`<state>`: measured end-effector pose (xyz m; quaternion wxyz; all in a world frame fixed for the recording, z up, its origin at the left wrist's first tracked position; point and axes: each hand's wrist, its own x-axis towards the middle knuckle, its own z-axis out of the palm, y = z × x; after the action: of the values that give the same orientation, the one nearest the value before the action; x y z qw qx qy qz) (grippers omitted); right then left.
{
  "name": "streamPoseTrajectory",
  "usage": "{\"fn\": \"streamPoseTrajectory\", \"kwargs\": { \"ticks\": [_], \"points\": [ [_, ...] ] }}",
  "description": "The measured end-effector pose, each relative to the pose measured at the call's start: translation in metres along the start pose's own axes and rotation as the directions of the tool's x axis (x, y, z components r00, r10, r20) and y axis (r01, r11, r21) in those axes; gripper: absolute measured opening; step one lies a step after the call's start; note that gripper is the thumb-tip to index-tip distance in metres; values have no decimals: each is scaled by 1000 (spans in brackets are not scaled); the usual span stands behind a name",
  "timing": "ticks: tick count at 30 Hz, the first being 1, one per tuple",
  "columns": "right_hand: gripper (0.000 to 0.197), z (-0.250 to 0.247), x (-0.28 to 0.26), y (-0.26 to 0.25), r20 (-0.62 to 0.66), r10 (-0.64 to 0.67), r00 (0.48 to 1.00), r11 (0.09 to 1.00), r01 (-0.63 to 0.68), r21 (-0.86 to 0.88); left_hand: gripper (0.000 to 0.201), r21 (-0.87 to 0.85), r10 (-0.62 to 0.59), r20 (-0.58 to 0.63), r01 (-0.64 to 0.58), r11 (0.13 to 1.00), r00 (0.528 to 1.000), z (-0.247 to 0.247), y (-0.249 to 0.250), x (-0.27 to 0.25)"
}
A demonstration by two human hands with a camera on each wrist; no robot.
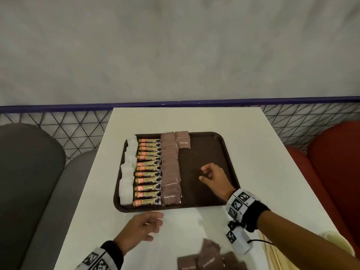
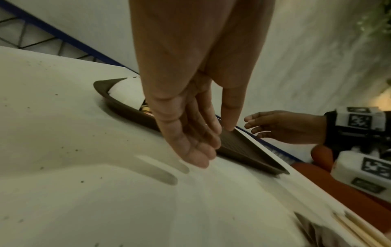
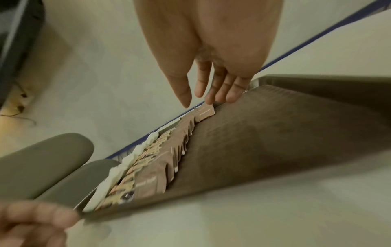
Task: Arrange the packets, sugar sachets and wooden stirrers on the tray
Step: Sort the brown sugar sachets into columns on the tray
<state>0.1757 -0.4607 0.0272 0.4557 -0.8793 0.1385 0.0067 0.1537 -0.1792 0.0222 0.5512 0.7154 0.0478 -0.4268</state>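
A dark brown tray (image 1: 210, 152) lies on the white table (image 1: 272, 152). Along its left side run white sachets (image 1: 127, 172), a column of granules packets (image 1: 149, 172) and overlapping brown sugar sachets (image 1: 170, 170). One more brown sugar sachet (image 1: 183, 140) lies at the tray's far edge. My right hand (image 1: 212, 175) hovers over the tray's bare middle, fingers relaxed, holding nothing. My left hand (image 1: 144, 228) hangs over the table just in front of the tray, fingers straight and empty (image 2: 196, 150). Loose brown sugar sachets (image 1: 206, 260) and wooden stirrers (image 1: 276, 256) lie at the table's near right.
A grey seat (image 1: 29, 182) stands left of the table and a red seat (image 1: 331, 162) right of it. A blue-railed mesh barrier (image 1: 58, 121) runs behind the table. The tray's right half (image 3: 275, 133) is bare.
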Motion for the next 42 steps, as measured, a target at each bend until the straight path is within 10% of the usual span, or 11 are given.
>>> {"fn": "streamPoseTrajectory", "kwargs": {
  "ticks": [7,13,19,24,31,42],
  "points": [
    [28,-27,-92,16,371,43,928,997,-18,-73,35,449,18,145,-82,890,989,28,-21,-19],
    [114,-29,-152,42,637,170,752,827,242,-507,89,685,12,230,-170,708,973,60,-36,-37],
    [116,-12,-193,73,532,86,842,629,368,-685,122,854,66,234,-237,463,970,91,-47,-40],
    [140,-1,-197,58,571,171,803,638,351,-686,112,904,173,223,-270,332,959,109,-55,-40],
    [108,12,-170,38,500,150,853,932,46,-359,78,873,221,142,-227,431,965,97,-43,-23],
    [119,36,-143,8,387,310,868,929,-191,-316,106,678,167,68,-168,715,984,71,-36,-19]
  ]
}}
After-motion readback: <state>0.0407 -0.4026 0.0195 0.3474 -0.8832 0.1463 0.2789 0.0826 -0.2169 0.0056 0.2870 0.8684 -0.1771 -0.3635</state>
